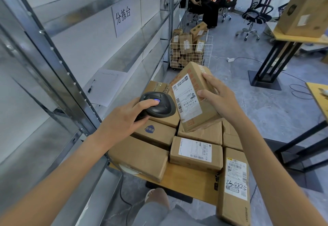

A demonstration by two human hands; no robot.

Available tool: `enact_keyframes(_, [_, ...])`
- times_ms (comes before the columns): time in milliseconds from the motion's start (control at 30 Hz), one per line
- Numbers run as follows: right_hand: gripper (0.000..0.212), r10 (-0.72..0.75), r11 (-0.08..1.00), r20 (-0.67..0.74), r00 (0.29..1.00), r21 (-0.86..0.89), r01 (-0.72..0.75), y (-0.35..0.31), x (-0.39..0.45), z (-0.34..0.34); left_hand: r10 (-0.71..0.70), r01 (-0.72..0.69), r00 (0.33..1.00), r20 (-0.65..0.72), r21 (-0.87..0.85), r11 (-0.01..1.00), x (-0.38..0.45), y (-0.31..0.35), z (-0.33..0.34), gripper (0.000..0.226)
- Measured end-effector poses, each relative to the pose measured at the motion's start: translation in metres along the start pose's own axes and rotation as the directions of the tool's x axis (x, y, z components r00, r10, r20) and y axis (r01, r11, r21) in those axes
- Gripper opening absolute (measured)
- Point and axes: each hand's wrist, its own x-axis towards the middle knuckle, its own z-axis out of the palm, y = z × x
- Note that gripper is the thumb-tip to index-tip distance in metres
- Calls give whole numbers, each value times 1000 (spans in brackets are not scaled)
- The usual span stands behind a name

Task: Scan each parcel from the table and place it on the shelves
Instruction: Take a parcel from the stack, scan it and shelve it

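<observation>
My right hand [217, 97] grips a brown cardboard parcel [192, 99] by its right side and holds it tilted above the table, white shipping label facing up and left. My left hand [126, 117] holds a black barcode scanner [158, 106], thumb on its lit blue button, with the scanner's head right beside the label. Below them several more cardboard parcels [196, 152] lie packed together on a small wooden table [188, 181]. Grey metal shelves [99, 51] run along the left side.
A sheet of paper [106, 87] and a pen lie on the shelf. A white wire basket [190, 53] full of parcels stands on the floor ahead. Another table with a box [305, 12] is at the right. A seated person and office chairs are at the back.
</observation>
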Motion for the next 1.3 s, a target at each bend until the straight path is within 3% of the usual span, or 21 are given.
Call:
enact_keyframes(300, [64,-8,999,10,1000,50,7,0,-3,3,-27,27,1000,-5,7,1000,-7,-2,2,75])
enact_keyframes(433, [64,5,992,54,999,126,-12,-3,-9,10,-146,145,989,-33,-15,989,-23,-2,7,71])
enact_keyframes(533, [71,21,979,108,994,201,-43,-10,-16,19,-304,292,950,-72,-140,946,-42,0,6,59])
enact_keyframes(633, [69,-5,960,166,986,278,-42,-22,-17,31,-454,408,881,-135,-272,872,-54,7,-3,56])
enact_keyframes(767, [50,-52,896,245,968,440,-63,-46,-12,51,-515,410,807,-290,-353,841,-63,14,-25,58])
enact_keyframes(1000, [45,-208,762,434,877,634,-133,-132,2,96,-597,276,546,-587,-547,790,-67,20,-98,61])
enact_keyframes(1167, [30,-211,673,536,817,686,-276,-206,-6,140,-636,169,376,-674,-626,762,-76,27,-159,60])
enact_keyframes(1300, [19,-310,671,631,711,675,-306,-262,-18,178,-629,131,256,-734,-618,775,-97,37,-196,58])
